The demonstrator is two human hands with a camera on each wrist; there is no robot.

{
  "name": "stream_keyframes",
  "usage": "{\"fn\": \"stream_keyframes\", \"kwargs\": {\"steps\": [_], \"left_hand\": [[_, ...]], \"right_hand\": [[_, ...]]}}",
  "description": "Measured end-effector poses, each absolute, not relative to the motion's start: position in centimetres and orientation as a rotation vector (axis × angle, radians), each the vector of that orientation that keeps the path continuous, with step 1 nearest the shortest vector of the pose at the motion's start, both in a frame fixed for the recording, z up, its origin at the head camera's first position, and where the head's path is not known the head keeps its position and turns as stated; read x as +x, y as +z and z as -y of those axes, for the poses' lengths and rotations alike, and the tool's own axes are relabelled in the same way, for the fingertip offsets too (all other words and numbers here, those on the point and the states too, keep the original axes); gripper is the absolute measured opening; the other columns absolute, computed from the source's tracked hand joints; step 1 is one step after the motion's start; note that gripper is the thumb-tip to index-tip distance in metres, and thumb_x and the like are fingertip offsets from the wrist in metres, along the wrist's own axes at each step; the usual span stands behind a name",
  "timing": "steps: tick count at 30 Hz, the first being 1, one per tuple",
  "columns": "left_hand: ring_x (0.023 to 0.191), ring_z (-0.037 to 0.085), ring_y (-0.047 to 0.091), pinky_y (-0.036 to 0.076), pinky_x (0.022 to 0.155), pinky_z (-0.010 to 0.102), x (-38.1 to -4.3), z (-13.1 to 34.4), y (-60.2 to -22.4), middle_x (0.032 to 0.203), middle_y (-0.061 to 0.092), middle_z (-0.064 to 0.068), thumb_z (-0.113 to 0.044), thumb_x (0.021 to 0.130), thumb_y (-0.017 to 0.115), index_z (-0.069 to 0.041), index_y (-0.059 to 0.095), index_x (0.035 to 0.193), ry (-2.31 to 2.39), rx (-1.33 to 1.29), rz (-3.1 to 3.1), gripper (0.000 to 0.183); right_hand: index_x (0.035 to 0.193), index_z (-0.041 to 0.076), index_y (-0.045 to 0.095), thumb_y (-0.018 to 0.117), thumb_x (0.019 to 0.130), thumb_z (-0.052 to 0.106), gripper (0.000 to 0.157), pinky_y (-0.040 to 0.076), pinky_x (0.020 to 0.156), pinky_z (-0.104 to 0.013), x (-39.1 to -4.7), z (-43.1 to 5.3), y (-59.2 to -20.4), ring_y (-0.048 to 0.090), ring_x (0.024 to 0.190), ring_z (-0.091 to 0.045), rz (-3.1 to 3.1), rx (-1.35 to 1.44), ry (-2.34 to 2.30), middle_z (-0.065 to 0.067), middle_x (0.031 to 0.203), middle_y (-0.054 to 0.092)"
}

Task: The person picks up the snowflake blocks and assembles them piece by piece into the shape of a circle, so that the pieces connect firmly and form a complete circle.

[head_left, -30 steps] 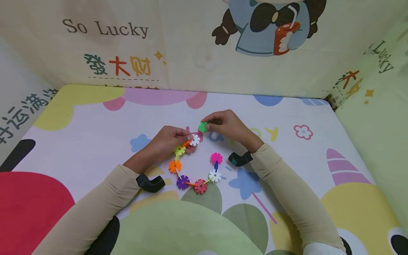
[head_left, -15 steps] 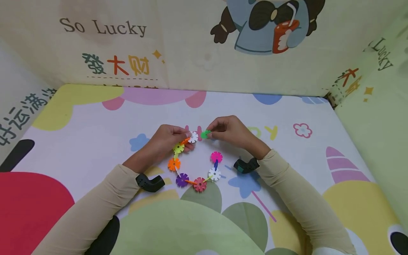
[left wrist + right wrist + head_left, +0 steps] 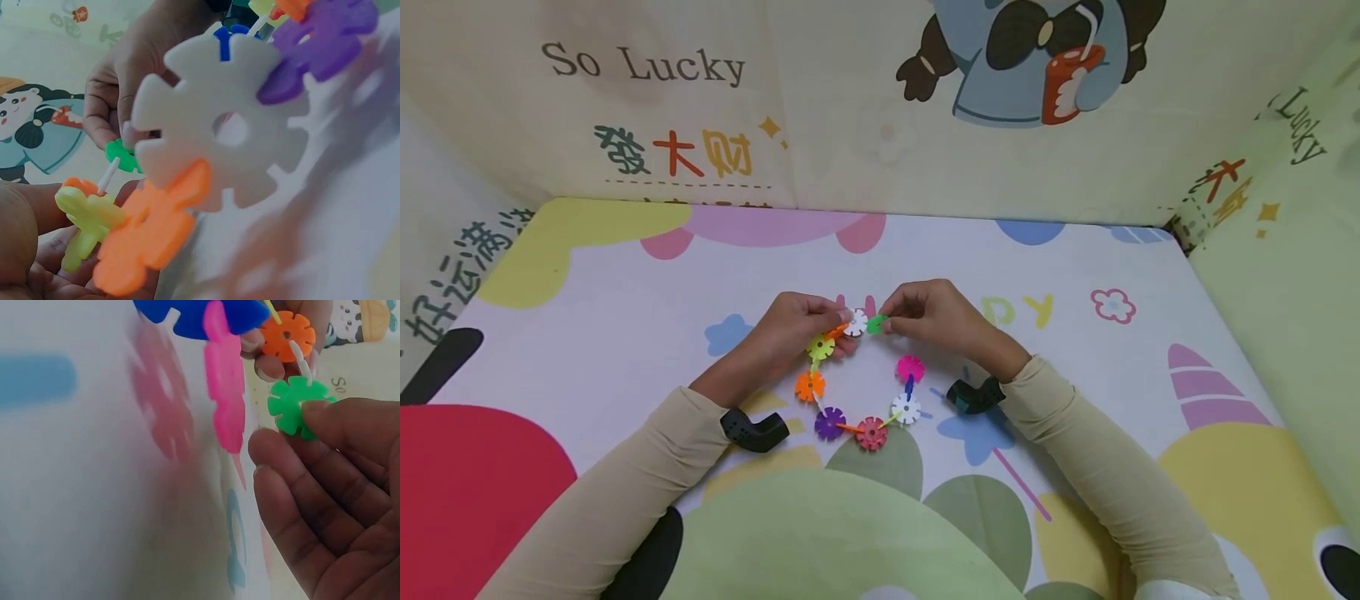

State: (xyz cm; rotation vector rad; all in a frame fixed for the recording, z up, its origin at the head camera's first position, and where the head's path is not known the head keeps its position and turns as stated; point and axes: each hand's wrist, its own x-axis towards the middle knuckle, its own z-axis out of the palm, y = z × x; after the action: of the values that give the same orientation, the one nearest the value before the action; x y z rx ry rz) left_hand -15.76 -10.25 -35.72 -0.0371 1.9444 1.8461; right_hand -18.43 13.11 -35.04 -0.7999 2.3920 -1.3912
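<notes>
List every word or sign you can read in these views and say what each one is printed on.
"So Lucky": cream back wall panel.
"发大财": same panel, below.
"Lucky", partly cut off: pale green right wall panel.
"大" with another character, blurred: right panel corner.
"PY": patterned play mat, rest hidden by hand.
Left wall characters: unreadable.

The right hand (image 3: 325, 506) pinches a green snowflake disc (image 3: 296, 406) (an orange disc (image 3: 287, 335) just beyond).

Light was even, soft and fairly bright in the head view, with only faint shadows under the sleeves and no glare on the printed mat (image 3: 625, 333); straight edges bowed slightly toward the corners. Both wrist views were dimmer and muted. There the nearest pieces, the white disc (image 3: 219, 125) and the pink disc (image 3: 224, 394), sat badly out of focus, smeared into soft blurs.
</notes>
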Motion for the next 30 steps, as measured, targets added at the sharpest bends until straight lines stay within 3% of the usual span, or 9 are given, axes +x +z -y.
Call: {"fn": "stream_keyframes", "kwargs": {"steps": [25,30], "left_hand": [[0.069,0.018,0.069,0.058,0.070,0.030,-15.8,10.1,-35.7,0.088,0.068,0.017,-0.012,0.097,0.062,0.009,0.059,0.119,1.969,-0.078,-1.878,0.031],[0.069,0.017,0.069,0.058,0.071,0.029,-15.8,10.0,-35.8,0.104,0.066,0.017,-0.011,0.097,0.062,0.010,0.059,0.120,1.972,-0.081,-1.883,0.032]], "right_hand": [[0.089,0.005,0.072,0.071,0.085,0.000,0.006,0.056,0.074,-0.027,-17.5,-12.1,-35.1,0.066,0.077,-0.014,-2.516,-0.798,-1.402,-0.004,0.087,0.071],[0.089,0.004,0.072,0.071,0.085,0.000,0.006,0.056,0.073,-0.026,-17.3,-11.9,-35.1,0.065,0.076,-0.014,-2.525,-0.785,-1.385,-0.004,0.087,0.071]]}}
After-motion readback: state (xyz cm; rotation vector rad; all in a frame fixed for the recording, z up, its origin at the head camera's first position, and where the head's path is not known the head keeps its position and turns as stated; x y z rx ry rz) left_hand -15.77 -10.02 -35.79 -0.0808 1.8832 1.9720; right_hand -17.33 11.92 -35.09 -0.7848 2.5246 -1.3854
